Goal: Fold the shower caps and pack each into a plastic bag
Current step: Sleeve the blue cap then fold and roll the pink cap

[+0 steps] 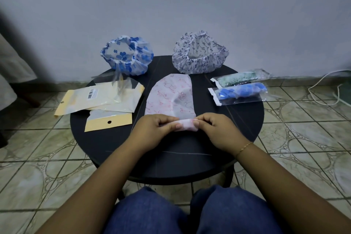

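Two open shower caps sit at the far edge of the round black table (247, 119): a blue-flowered cap (127, 56) at about eleven o'clock and a grey-sprigged cap (200, 53) at one o'clock, both with their gathered rims up. At three o'clock lie two packed bags touching side by side, the green one (240, 79) behind the blue one (241, 93). At nine o'clock is a loose heap of empty plastic bags (102, 99) with cream card headers, partly hanging over the table's rim; one carries a small barcode sticker (91, 94), its print too small to read. A white cable (322, 89) trails over the tiled floor at the right.

The pink-patterned cap (171, 97) lies flat in the middle of the table, its near end rolled up at six o'clock. The left hand (153, 129) and right hand (220, 129) each pinch that roll between curled fingers and thumb, one at either end, nothing lying between them and the cap.
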